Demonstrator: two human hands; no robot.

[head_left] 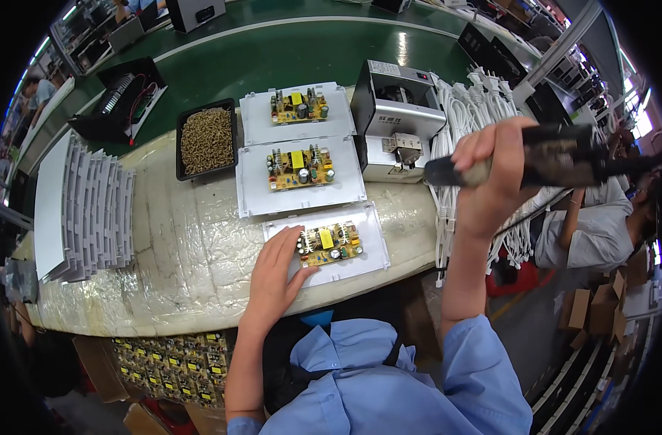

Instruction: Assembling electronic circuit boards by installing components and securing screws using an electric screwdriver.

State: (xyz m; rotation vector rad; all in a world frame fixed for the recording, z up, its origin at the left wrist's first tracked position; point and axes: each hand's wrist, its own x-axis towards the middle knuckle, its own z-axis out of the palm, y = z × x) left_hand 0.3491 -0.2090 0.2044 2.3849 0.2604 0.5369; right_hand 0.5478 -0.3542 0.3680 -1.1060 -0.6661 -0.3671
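Observation:
My left hand point(274, 274) reaches over the near white plastic panel point(378, 262). Its fingertips and thumb rest against the left edge of a yellow-brown circuit board point(331, 244) lying on that panel. Raised at the right, my right hand point(496, 170) is wrapped round a black electric screwdriver point(563, 156), which lies roughly level and away from the boards. Two more white panels, each bearing a circuit board point(300, 168) and another circuit board point(300, 105), are lined up behind the near one.
A black tray point(180, 156) of small brass-coloured screws stands left of the panels. Behind my right hand are a grey screw-feeder machine point(396, 109) and bundled white power cords point(451, 138). White panels point(70, 210) stand stacked at the left. Boards point(171, 366) fill a box below the table.

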